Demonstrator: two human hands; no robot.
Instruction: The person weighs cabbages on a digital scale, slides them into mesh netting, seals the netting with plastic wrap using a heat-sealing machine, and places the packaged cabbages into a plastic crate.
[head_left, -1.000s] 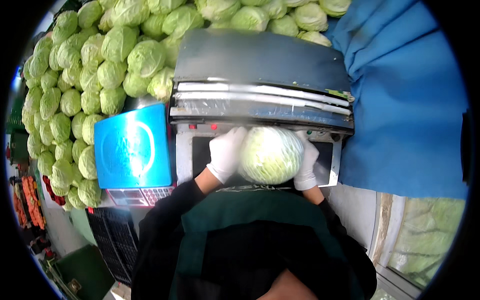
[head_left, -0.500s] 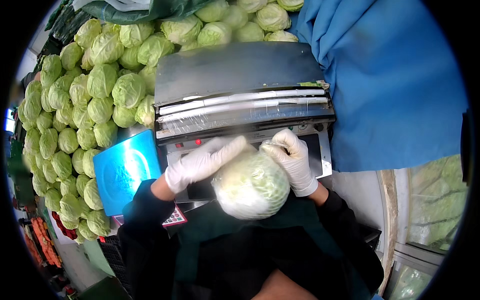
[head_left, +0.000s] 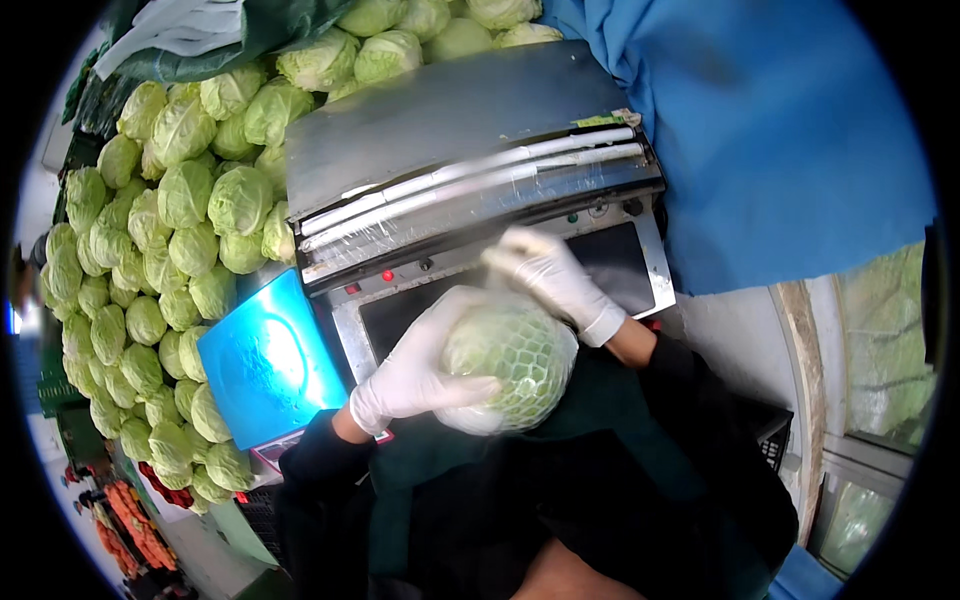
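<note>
A round pale green cabbage (head_left: 520, 370) in clear film is held close to my body, in front of the wrapping machine; a pale net pattern shows across its surface. My gloved left hand (head_left: 425, 360) is closed round its left side, thumb across the front. Just above its far right side is my gloved right hand (head_left: 560, 280), its fingers pointing left and smeared by motion. Whether they grip any film cannot be made out. The film wrapping machine (head_left: 450, 120) has white rollers, a stretched film strip and a dark plate (head_left: 610, 270) at its near side.
At the left of the machine stands a scale with a shiny blue pan (head_left: 270, 360). Stacked cabbages (head_left: 185, 195) fill the left and far side. A blue cloth (head_left: 780, 150) hangs at the right. A dark crate (head_left: 775, 440) is low at the right.
My left hand has moved from the cabbage's top to its left side and closed round it. My right hand has lifted away from the film at the top. The view has tilted.
</note>
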